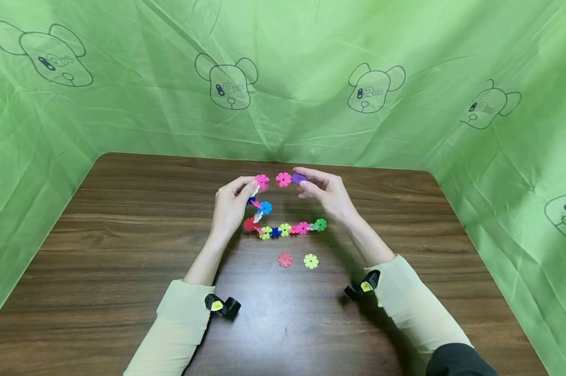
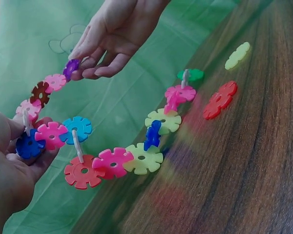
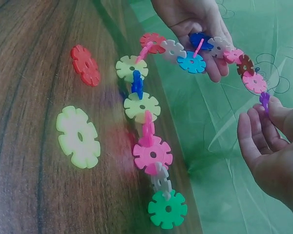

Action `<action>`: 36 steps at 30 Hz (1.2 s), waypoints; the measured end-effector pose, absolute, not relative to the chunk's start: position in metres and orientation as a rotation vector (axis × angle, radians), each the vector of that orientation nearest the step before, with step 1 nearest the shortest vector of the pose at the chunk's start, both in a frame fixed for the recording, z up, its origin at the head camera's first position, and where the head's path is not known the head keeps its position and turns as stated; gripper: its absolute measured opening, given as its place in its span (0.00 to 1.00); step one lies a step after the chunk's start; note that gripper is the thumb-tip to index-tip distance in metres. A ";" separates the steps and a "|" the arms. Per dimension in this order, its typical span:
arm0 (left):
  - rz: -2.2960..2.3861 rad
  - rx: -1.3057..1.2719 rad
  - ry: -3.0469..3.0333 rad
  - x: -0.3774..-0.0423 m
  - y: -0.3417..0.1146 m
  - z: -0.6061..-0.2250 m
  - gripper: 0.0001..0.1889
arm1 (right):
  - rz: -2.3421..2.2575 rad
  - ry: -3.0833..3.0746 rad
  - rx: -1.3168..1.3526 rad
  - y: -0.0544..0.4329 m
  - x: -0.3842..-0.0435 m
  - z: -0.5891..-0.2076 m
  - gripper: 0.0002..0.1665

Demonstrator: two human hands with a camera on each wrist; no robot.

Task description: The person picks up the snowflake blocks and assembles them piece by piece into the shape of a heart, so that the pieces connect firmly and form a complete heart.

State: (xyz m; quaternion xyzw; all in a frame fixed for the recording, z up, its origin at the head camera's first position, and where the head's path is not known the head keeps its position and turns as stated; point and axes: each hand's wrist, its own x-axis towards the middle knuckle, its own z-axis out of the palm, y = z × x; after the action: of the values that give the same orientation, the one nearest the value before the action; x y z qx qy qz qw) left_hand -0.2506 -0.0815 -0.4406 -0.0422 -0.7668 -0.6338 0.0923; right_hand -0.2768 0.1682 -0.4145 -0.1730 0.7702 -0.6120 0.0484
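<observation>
A chain of notched plastic discs in many colours runs between both hands and curves back toward the table. My right hand (image 1: 331, 194) pinches the purple disc (image 3: 264, 102) at one end between thumb and fingers. Beside it in the chain come a pink disc (image 1: 283, 179) and a brown disc (image 2: 40, 93). My left hand (image 1: 232, 204) grips the chain near a dark blue disc (image 2: 30, 144) and a white one. From there the chain passes a light blue disc (image 1: 264, 208) and a red disc (image 2: 84, 171), ending in a green disc (image 3: 167, 209).
Two loose discs, one red (image 1: 285, 260) and one pale yellow (image 1: 311, 261), lie on the brown wooden table (image 1: 123, 250), nearer me than the chain. Green cloth (image 1: 301, 31) with printed bear outlines hangs behind the table and along its sides.
</observation>
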 end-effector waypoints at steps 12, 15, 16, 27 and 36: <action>-1.889 -0.128 -2.274 -0.251 -0.082 -0.442 0.13 | -1.838 2.331 -0.546 0.169 -0.278 -0.412 0.22; -1.883 -0.134 -2.277 -0.251 -0.081 -0.442 0.13 | -1.828 2.327 -0.565 0.169 -0.278 -0.412 0.23; -1.881 -0.135 -2.279 -0.251 -0.081 -0.442 0.13 | -1.827 2.325 -0.570 0.169 -0.278 -0.412 0.23; -1.968 -0.224 -2.277 -0.250 -0.079 -0.441 0.14 | -1.903 2.287 -0.568 0.167 -0.278 -0.413 0.21; -2.098 -0.300 -2.166 -0.249 -0.076 -0.438 0.15 | -1.887 2.339 -0.538 0.161 -0.279 -0.415 0.20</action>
State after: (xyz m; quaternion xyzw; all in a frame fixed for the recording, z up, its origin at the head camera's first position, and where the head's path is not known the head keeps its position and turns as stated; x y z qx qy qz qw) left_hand -0.2492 -0.0758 -0.4375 -0.0988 -0.7136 -0.6913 0.0554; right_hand -0.2794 0.1611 -0.4147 -0.1762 0.7654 -0.6174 0.0441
